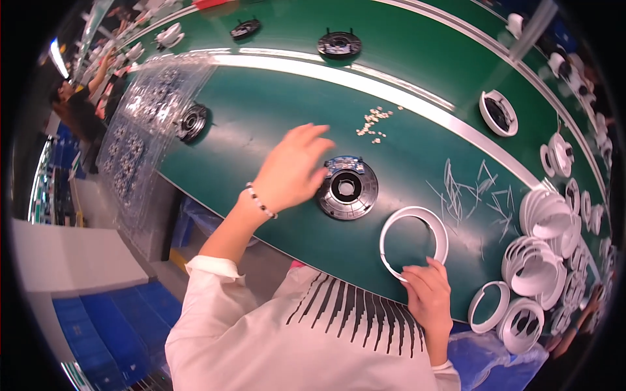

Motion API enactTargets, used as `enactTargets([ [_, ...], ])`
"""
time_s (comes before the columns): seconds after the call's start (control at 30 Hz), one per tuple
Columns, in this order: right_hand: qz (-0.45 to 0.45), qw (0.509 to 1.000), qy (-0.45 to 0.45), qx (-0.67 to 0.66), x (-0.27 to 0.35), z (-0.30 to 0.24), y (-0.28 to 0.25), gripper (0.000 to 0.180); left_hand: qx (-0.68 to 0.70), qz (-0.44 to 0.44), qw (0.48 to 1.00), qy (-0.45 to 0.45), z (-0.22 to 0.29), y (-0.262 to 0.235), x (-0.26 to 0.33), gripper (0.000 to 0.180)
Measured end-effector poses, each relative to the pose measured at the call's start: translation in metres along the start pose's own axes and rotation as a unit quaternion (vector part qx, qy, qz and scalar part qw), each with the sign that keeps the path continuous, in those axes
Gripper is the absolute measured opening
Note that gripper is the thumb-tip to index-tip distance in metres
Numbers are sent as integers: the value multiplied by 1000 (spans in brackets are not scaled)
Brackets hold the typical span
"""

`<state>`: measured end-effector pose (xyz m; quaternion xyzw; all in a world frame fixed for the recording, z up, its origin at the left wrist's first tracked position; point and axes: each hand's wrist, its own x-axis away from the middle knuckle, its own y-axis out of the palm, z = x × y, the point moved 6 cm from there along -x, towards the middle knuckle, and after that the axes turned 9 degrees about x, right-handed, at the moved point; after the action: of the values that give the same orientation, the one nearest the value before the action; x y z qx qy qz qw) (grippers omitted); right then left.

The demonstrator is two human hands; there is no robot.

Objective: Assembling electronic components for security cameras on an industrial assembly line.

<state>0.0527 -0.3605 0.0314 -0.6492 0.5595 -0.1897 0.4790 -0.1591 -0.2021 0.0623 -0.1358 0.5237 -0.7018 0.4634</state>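
Note:
My left hand [295, 166] is over the green bench with its fingers apart, just left of a round black housing [355, 203]. Its thumb is close to the blue circuit board [345, 165] on the housing's far side; whether they touch I cannot tell. A pale hub with a dark opening sits in the housing's middle. To the right, my right hand [428, 293] pinches the near rim of a white plastic ring [441, 238], which seems slightly tilted at the bench's front edge.
Small pale pieces [373, 122] lie beyond the housing. Thin clear strips [453, 195] are scattered to the right, before stacked white rings [529, 267]. At left are another black housing [192, 122] and clear trays of parts [140, 124]. Behind runs a green conveyor [404, 52] carrying assemblies.

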Motion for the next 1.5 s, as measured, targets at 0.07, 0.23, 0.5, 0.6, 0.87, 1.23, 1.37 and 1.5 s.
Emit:
enactTargets([
  [0.07, -13, 1000, 14, 24, 2, 5, 2, 17, 64, -126, 989, 39, 17, 33, -11, 51],
  [0.23, -42, 991, 74, 99, 12, 15, -7, 20, 122, -244, 961, 51, 31, 79, -33, 50],
  [0.5, 6, 995, 79, 61, 6, 11, 1, 30, -49, -206, 975, -69, 17, 74, -30, 36],
  [0.6, 10, 996, 68, 63, -5, 11, -1, 28, -24, -196, 979, -51, 16, 71, -30, 38],
  [0.87, 0, 996, 78, 36, 0, 15, 0, 20, 0, -216, 975, -46, 24, 79, -31, 30],
  [1.23, 34, 985, 107, 133, -8, 32, -33, 34, 168, -199, 946, 191, 63, 81, -58, 51],
  [1.37, -9, 983, 118, 141, 2, 35, -16, 30, 212, -300, 918, 148, 65, 103, -60, 39],
  [1.5, 12, 962, 218, 167, 23, 37, -24, 30, 282, -206, 935, 67, 34, 92, -63, 27],
])
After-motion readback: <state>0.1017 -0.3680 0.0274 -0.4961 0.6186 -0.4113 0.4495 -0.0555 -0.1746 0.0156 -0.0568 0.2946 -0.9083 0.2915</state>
